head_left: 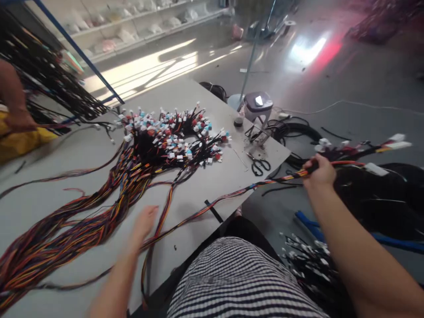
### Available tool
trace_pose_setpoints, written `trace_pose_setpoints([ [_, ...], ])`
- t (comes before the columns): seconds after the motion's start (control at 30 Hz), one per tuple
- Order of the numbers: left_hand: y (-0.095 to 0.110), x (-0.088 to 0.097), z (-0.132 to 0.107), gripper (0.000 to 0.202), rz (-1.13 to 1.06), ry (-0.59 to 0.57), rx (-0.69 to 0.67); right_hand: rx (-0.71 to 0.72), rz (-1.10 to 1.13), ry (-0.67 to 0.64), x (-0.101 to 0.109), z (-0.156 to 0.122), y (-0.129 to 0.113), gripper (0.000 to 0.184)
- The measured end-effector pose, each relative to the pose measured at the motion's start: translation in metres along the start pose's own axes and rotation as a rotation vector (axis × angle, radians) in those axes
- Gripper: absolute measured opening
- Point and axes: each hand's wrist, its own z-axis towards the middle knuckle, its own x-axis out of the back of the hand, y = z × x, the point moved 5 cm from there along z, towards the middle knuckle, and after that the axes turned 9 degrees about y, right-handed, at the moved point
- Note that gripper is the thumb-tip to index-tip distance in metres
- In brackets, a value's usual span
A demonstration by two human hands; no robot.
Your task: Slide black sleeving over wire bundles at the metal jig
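Right hand (318,173) is closed around a wire harness (265,184) off the right edge of the bench (212,95), apparently keeping it raised and straight. The harness runs from lower left across the bench, and its white connectors (376,169) sit past the hand at right. Left hand (144,223) is open and blurred, holding nothing, close above the same wires, likely there to guide them. At center, more harnesses (132,207) lie with their connectors (168,137) bunched together and their wires fanned to lower left, probably to keep strands apart. Scissors (259,166) lie near the bench's right corner, within reach. Black cable (374,198) lies on the floor at right. At upper left, a co-worker's hand (20,120) rests near a yellow sack (20,143).
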Motion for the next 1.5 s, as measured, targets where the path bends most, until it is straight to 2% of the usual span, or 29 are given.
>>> trace_pose_setpoints([
  [0.03, 0.023, -0.037, 0.004, 0.033, -0.011, -0.08, -0.065, -0.038, 0.037, -0.018, -0.013, 0.004, 0.003, 0.031],
  [0.1, 0.082, -0.121, 0.008, 0.024, -0.073, -0.28, -0.241, -0.035, 0.048, -0.068, -0.038, 0.019, 0.007, 0.029],
  [0.17, 0.14, -0.204, 0.009, 0.031, -0.152, -0.482, -0.379, -0.029, 0.008, -0.114, -0.062, 0.044, 0.016, 0.026],
  [0.2, 0.162, -0.239, 0.012, 0.036, -0.17, -0.564, -0.4, -0.022, -0.024, -0.134, -0.074, 0.058, 0.021, 0.025],
  [0.27, 0.191, -0.29, 0.027, 0.044, -0.161, -0.667, -0.371, -0.003, -0.102, -0.192, -0.1, 0.089, 0.032, 0.022],
  [0.33, 0.205, -0.315, 0.058, 0.044, -0.146, -0.654, -0.316, 0.045, -0.181, -0.295, -0.13, 0.117, 0.041, 0.022],
  [0.47, 0.221, -0.328, 0.138, 0.029, -0.177, -0.451, -0.233, 0.268, -0.272, -0.513, -0.194, 0.147, 0.05, 0.03],
  [0.57, 0.229, -0.349, 0.178, 0.018, -0.209, -0.345, -0.12, 0.414, -0.42, -0.555, -0.233, 0.158, 0.06, 0.033],
  [0.7, 0.231, -0.38, 0.188, 0.015, -0.227, -0.271, 0.0, 0.519, -0.651, -0.533, -0.269, 0.181, 0.069, 0.04],
  [0.8, 0.229, -0.387, 0.187, 0.016, -0.295, -0.288, 0.075, 0.56, -0.826, -0.58, -0.285, 0.201, 0.062, 0.042],
  [0.9, 0.23, -0.387, 0.191, 0.025, -0.442, -0.447, 0.193, 0.71, -1.001, -0.561, -0.273, 0.196, 0.05, 0.044],
  [0.97, 0.233, -0.388, 0.195, 0.038, -0.508, -0.622, 0.262, 0.802, -1.096, -0.606, -0.246, 0.164, 0.057, 0.041],
  [1.0, 0.235, -0.389, 0.197, 0.04, -0.519, -0.707, 0.291, 0.822, -1.156, -0.677, -0.23, 0.14, 0.07, 0.037],
  [1.07, 0.237, -0.392, 0.199, 0.039, -0.526, -0.819, 0.336, 0.732, -1.336, -0.974, -0.196, 0.086, 0.117, 0.026],
  [1.1, 0.237, -0.393, 0.2, 0.037, -0.535, -0.837, 0.351, 0.672, -1.46, -1.096, -0.179, 0.061, 0.144, 0.017],
  [1.13, 0.237, -0.394, 0.201, 0.036, -0.549, -0.835, 0.358, 0.639, -1.552, -1.159, -0.167, 0.04, 0.168, 0.017],
  [1.23, 0.235, -0.395, 0.2, 0.038, -0.599, -0.788, 0.363, 0.612, -1.631, -1.258, -0.155, 0.006, 0.218, 0.032],
  [1.3, 0.233, -0.395, 0.199, 0.039, -0.62, -0.766, 0.361, 0.598, -1.615, -1.263, -0.158, 0.002, 0.23, 0.034],
  [1.37, 0.234, -0.395, 0.197, 0.04, -0.639, -0.766, 0.351, 0.575, -1.597, -1.249, -0.16, 0.005, 0.231, 0.034],
  [1.5, 0.236, -0.395, 0.195, 0.04, -0.653, -0.802, 0.334, 0.514, -1.518, -1.252, -0.141, 0.011, 0.222, 0.029],
])
